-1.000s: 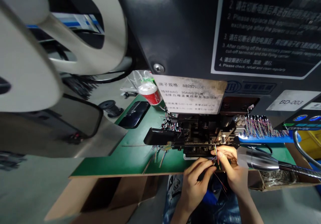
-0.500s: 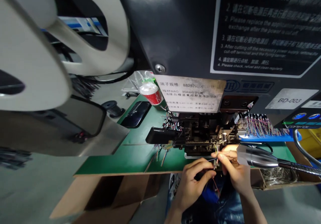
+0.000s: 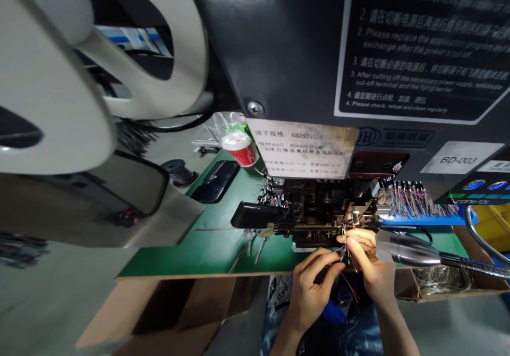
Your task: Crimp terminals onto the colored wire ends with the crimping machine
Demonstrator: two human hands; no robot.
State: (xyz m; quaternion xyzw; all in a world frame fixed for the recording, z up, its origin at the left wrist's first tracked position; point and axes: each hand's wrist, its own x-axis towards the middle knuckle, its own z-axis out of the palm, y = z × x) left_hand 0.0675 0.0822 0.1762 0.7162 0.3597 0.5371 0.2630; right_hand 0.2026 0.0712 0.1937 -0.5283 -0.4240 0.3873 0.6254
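- The wires point(image 3: 344, 238) are thin and mixed in colour, held between the two hands at the desk's near edge, just below the machine's metal parts.
- Left hand point(image 3: 313, 281): thumb and fingertips close together, pinching the lower part of the wires; a few reddish ends hang below it.
- Right hand point(image 3: 372, 267): thumb and forefinger closed on the wires higher up, near the machine point(image 3: 295, 53).
- The lamp point(image 3: 416, 250) points in from the right, its head just beside the right hand.
- Behind it, a blue tray point(image 3: 424, 220) bears a row of wire bundles point(image 3: 414, 199).
- On the green desk point(image 3: 167, 263), left of the machine, are a red-and-white cup point(image 3: 241, 153) and a flat black object point(image 3: 215, 181).
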